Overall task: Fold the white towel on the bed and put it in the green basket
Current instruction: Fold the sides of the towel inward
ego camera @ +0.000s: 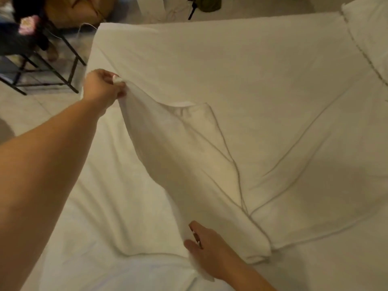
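Observation:
A large white towel (262, 122) lies spread over the white bed (105, 217), with creases running across it. My left hand (104, 87) pinches the towel's far left corner and holds it lifted, so the left edge hangs in a raised fold. My right hand (206, 246) grips the near corner of the same edge, low against the bed. The lifted part drapes between both hands. No green basket is in view.
A pillow (369, 32) lies at the bed's far right. Left of the bed stands a black metal-framed table (42, 66) on the tiled floor. A brown bag (79, 11) and a dark green bag (207, 3) sit on the floor beyond the bed.

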